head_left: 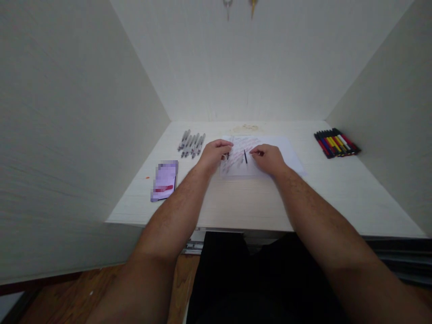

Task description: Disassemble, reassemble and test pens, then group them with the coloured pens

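Observation:
Over the scribbled paper [241,168], my left hand [214,154] is closed round what looks like a slim clear pen, mostly covered by the fingers, with a dark bit showing below them. My right hand [269,157] is pinched at the paper's right part; anything between its fingertips is too small to make out. Between the two hands a short dark stick, like a pen cap or refill [245,156], lies on the sheet. Reddish and grey strokes cover much of the paper.
Several clear pens [191,144] lie in a group at the left back. A phone [164,181] lies nearer on the left, by my forearm. At the right, several coloured pens with black ends [336,143] lie side by side. Walls enclose the white table [243,202] on three sides.

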`<state>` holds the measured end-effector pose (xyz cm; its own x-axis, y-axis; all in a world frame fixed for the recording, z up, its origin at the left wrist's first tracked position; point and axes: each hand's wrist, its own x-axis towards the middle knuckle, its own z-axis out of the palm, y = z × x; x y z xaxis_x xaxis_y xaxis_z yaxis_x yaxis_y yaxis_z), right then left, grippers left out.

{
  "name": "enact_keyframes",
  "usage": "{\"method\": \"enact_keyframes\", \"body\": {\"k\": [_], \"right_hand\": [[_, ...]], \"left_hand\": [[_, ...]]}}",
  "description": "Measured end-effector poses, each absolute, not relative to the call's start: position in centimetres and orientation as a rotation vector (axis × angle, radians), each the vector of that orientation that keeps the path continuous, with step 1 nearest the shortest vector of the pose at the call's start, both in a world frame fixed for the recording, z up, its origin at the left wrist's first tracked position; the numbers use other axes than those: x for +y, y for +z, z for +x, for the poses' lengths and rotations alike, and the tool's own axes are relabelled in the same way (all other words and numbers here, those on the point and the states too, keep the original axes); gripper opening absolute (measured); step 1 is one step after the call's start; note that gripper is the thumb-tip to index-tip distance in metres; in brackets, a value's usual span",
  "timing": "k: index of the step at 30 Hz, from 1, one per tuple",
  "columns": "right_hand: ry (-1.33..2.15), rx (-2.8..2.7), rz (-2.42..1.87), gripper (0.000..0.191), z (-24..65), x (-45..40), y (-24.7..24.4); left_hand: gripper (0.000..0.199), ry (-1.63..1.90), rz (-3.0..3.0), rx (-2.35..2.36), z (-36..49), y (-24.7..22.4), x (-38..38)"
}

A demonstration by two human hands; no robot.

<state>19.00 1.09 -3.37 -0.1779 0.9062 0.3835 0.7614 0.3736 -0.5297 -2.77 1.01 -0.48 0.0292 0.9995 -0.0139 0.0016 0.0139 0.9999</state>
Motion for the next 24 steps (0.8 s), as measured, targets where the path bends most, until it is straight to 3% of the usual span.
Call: {"method": "enact_keyframes", "body": {"k": [17,24], "right_hand": [[0.299,-2.244,-1.408,0.028,18.4,0.5,-2.9],[0.185,-2.133,-1.645,0.024,18.4,0.2,-2.3]], "left_hand": [[0.021,1.208,1.042,1.081,-2.8,-0.3,1.3],[0.021,1.215,1.046,1.084,-2.9,-0.5,1.3]]}}
